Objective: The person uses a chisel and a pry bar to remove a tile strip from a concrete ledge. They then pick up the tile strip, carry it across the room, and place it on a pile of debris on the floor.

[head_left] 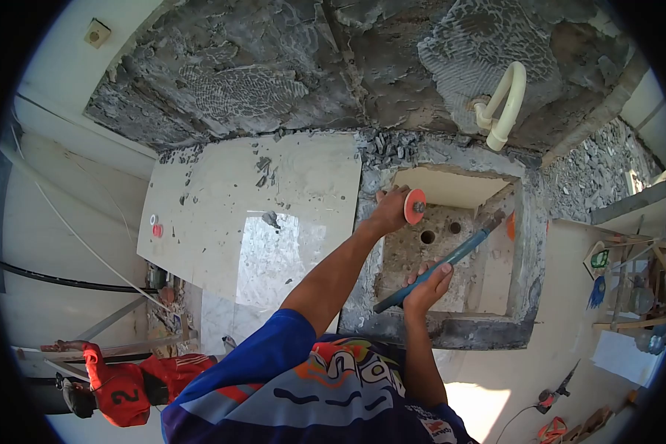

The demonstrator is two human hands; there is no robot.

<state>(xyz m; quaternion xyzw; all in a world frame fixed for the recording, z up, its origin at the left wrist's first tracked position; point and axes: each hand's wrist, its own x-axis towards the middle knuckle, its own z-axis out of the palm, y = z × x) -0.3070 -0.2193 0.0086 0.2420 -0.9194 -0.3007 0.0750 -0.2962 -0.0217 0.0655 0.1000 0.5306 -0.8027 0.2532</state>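
Observation:
My left hand (389,210) is closed around a chisel with a round red hand guard (414,206). The chisel's grey struck end faces up toward me, while its blade is hidden below the hand. My right hand (430,288) grips a blue-handled hammer (459,254), whose brownish metal end points up and to the right. Both tools are over the rectangular opening in the counter, with rough cement edges (529,274). Down inside the opening, two dark round holes show in a dusty floor.
Left of the opening lies a pale slab (200,222) strewn with chips. Behind stands a stripped wall (333,66) with a cream bent pipe (516,96). A person in red (129,392) is at lower left. A corded power tool (547,399) lies on the floor at right.

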